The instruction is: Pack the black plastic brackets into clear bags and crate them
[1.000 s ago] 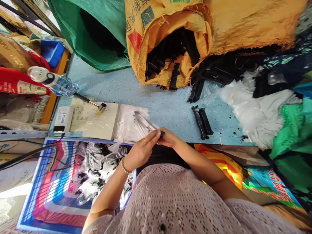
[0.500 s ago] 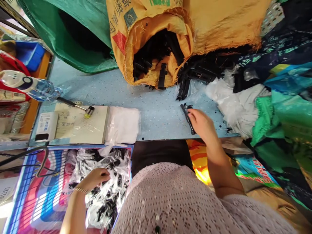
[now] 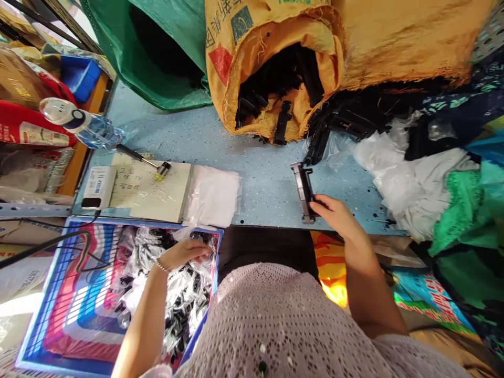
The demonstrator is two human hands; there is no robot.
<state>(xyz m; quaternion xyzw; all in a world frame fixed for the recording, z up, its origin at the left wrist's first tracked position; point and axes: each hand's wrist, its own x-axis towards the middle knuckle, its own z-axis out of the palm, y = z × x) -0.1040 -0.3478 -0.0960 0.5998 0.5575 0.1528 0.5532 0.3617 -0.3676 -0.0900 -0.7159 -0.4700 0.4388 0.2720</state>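
Note:
My right hand (image 3: 334,214) grips a long black plastic part (image 3: 302,191) with a crosspiece at each end. The thumb and fingers hold its right side, near the front edge of the blue speckled table (image 3: 268,189). Over the basket, my left hand (image 3: 188,254) has its fingers loosely stretched to the right, and no object shows in them. Beneath it, small black parts in clear plastic bags (image 3: 185,310) fill the right side of the blue basket (image 3: 66,231). A stack of clear plastic bags (image 3: 212,197) lies on the table above that hand.
An orange woven sack (image 3: 232,100) lies open with black parts inside, and more black parts (image 3: 350,123) spill out beside it. To the left are a notepad (image 3: 157,194), a screwdriver-like tool (image 3: 136,153), a white box (image 3: 98,186) and a water bottle (image 3: 94,126). White plastic wrapping (image 3: 409,173) sits right.
The black part has turned so its broader face shows, and my right hand has shifted lower along it. My left hand has moved up and right over the bagged parts. The view has shifted left.

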